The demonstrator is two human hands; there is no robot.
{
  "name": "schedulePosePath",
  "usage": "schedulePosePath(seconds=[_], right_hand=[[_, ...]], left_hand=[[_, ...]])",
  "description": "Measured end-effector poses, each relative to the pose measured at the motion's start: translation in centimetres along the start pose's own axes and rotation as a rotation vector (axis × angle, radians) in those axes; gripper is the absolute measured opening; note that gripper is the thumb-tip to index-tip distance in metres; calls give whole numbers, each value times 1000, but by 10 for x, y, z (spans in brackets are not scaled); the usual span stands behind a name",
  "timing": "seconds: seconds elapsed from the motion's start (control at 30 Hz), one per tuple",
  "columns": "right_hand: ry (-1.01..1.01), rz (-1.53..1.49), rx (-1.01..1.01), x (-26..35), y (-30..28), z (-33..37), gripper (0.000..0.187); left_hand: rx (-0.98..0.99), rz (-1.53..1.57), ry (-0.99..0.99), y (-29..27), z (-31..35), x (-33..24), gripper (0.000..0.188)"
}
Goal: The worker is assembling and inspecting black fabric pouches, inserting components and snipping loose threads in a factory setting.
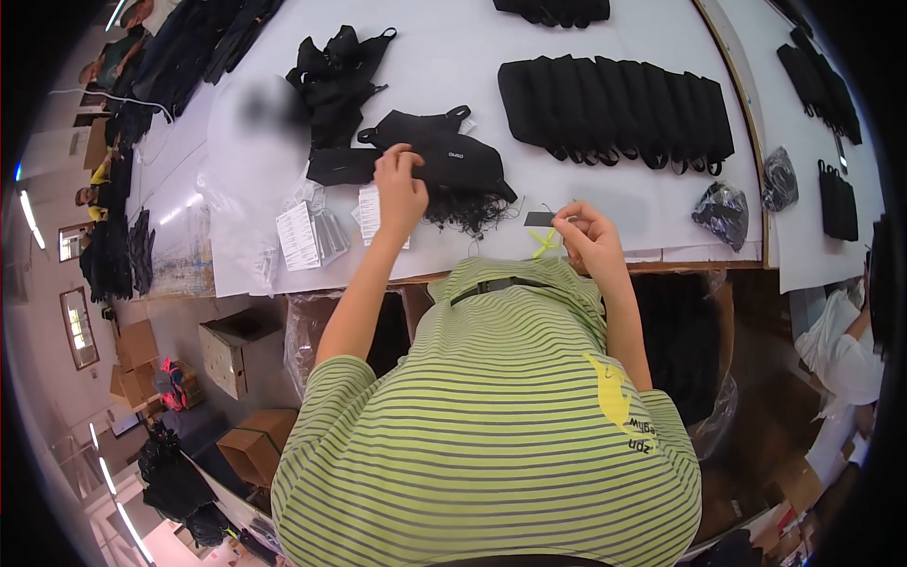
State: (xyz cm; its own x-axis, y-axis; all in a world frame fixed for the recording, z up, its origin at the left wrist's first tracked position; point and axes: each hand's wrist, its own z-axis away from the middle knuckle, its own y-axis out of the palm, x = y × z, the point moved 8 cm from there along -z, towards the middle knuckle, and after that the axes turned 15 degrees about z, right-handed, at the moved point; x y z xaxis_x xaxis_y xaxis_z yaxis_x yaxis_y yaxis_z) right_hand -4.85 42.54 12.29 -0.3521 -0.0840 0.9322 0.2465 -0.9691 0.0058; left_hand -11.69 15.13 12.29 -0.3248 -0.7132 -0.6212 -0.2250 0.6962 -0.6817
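At the table (647,213), hands (403,200) touch garment (463,161), tag (539,219)

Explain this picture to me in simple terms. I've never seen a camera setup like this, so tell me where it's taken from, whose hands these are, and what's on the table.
There's no machine here, only a person with two bare hands. A wide camera on their head looks down, which is why straight edges bend near the rim and their striped shirt fills the lower middle.

The left hand rests its fingers on a black garment; whether it grips is unclear. The right hand seems to pinch a small dark tag.

On the white table lie a row of black garments, white paper tags, a tangle of black strings and a clear plastic bag with something dark inside.
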Motion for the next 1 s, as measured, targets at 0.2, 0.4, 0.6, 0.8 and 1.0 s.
schedulePosePath(seconds=[0.2,0.4,0.6,0.8,1.0], right_hand=[[7,21,-69,0,-4,8,10],[-28,121,-129,-1,-5,6,12],[-156,461,-298,13,6,-6,12],[-223,647,-182,26,36,-18,11],[-285,663,-124,26,42,-16,9]], left_hand=[[359,19,180,114,22,-50,42],[293,114,147,113,11,-50,28],[116,163,-195,41,16,-71,17],[130,712,-612,39,48,-60,16],[169,774,-555,32,49,-73,13]])
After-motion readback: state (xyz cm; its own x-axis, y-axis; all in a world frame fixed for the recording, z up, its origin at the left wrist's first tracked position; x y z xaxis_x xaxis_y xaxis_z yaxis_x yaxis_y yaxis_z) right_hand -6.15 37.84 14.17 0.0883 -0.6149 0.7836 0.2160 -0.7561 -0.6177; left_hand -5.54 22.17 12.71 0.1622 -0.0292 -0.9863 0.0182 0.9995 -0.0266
